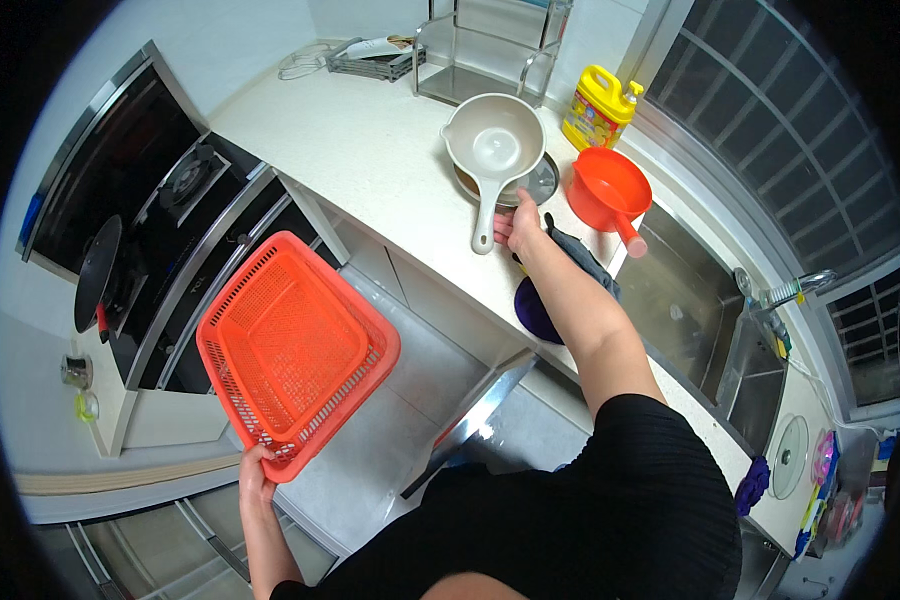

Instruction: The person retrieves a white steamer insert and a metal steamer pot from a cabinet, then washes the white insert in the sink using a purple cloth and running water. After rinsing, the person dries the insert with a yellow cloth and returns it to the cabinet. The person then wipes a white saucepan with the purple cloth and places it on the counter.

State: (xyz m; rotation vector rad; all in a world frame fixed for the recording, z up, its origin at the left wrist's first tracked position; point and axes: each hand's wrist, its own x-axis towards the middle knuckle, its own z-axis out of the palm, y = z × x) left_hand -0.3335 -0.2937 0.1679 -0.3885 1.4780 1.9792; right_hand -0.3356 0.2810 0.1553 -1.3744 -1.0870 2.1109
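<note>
My left hand [256,474] grips the near corner of a large orange plastic basket [386,341], holding it tilted above the floor. A smaller orange perforated basket [300,352] sits nested inside it. On the white counter, my right hand [521,225] reaches beside the handle of a light grey plastic water ladle [495,142], thumb and fingers apart. Whether the fingertips touch that handle I cannot tell. Under the ladle, a round metal vessel or lid [544,180] is partly hidden. An orange plastic ladle [611,187] stands to the right, its handle over the sink edge.
A yellow detergent jug [600,109] and a metal rack [465,82] stand at the back. Grey cloth [577,251] and a dark purple item [538,311] lie by my right forearm. The steel sink [682,300] is right; a wok [99,274] rests on the left stove.
</note>
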